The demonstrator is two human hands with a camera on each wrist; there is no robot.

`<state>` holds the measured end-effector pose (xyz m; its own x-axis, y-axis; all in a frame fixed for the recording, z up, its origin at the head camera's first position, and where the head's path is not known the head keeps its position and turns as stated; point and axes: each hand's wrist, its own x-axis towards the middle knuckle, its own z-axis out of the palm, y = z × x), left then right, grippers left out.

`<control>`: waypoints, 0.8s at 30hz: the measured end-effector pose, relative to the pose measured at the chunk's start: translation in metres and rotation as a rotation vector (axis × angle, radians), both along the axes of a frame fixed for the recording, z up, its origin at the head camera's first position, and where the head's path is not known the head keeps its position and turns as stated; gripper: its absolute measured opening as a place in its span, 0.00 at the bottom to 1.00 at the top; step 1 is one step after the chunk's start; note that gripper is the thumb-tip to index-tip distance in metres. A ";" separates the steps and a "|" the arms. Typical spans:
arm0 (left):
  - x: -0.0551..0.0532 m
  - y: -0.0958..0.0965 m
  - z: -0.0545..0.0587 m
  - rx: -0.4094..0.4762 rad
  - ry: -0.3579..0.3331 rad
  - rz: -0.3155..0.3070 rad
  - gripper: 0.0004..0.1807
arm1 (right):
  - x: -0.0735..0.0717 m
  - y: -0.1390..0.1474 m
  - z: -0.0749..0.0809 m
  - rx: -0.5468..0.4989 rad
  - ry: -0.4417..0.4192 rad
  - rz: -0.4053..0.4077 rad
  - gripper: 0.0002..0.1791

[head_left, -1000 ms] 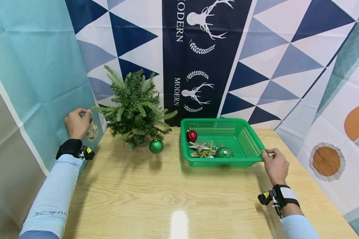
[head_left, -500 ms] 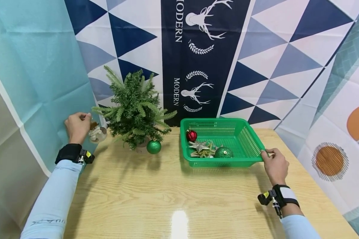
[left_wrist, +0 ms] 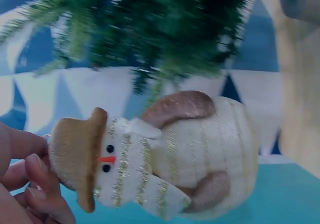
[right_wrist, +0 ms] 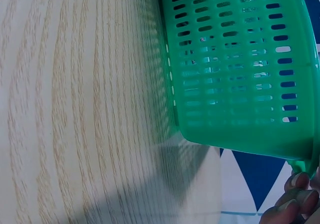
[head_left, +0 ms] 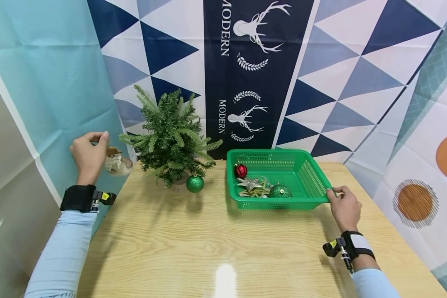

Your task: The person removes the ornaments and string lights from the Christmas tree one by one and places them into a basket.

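My left hand (head_left: 89, 155) pinches a snowman ornament (left_wrist: 190, 154) by its top, to the left of a small artificial Christmas tree (head_left: 171, 136). The snowman has a brown hat, an orange nose, a striped white body and brown arms; it dangles beside the lower branches in the head view. A shiny green ball ornament (head_left: 195, 183) hangs from the tree's lower right side. My right hand (head_left: 344, 208) grips the front right corner of a green plastic basket (head_left: 275, 203), thumb over the rim.
Inside the basket lie a red ball (head_left: 240, 170), a silver star (head_left: 250, 183), a glittery green ball (head_left: 280, 191) and other small decorations. The wooden table (head_left: 179, 248) ends at patterned cloth walls (head_left: 175, 25) behind and at both sides.
The snowman has swung out and turned below my left hand, its hat and face now showing. That hand has shifted slightly left and up. The right hand stays on the basket corner.
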<state>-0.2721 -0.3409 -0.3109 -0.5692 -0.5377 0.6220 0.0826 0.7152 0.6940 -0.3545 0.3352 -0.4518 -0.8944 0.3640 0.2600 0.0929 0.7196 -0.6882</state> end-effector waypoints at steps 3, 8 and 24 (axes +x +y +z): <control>0.009 0.007 0.013 0.017 0.037 -0.017 0.21 | 0.000 0.002 -0.001 -0.009 -0.013 0.001 0.25; 0.022 0.015 0.033 0.051 0.102 -0.037 0.18 | 0.000 0.002 0.000 -0.005 -0.016 -0.005 0.25; 0.064 0.055 0.075 0.069 0.094 -0.257 0.15 | 0.000 0.001 0.000 -0.008 -0.007 0.006 0.25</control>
<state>-0.2082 -0.2859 -0.2361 -0.6337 -0.4262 0.6456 0.3217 0.6138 0.7210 -0.3548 0.3365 -0.4523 -0.8984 0.3608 0.2505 0.0936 0.7145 -0.6934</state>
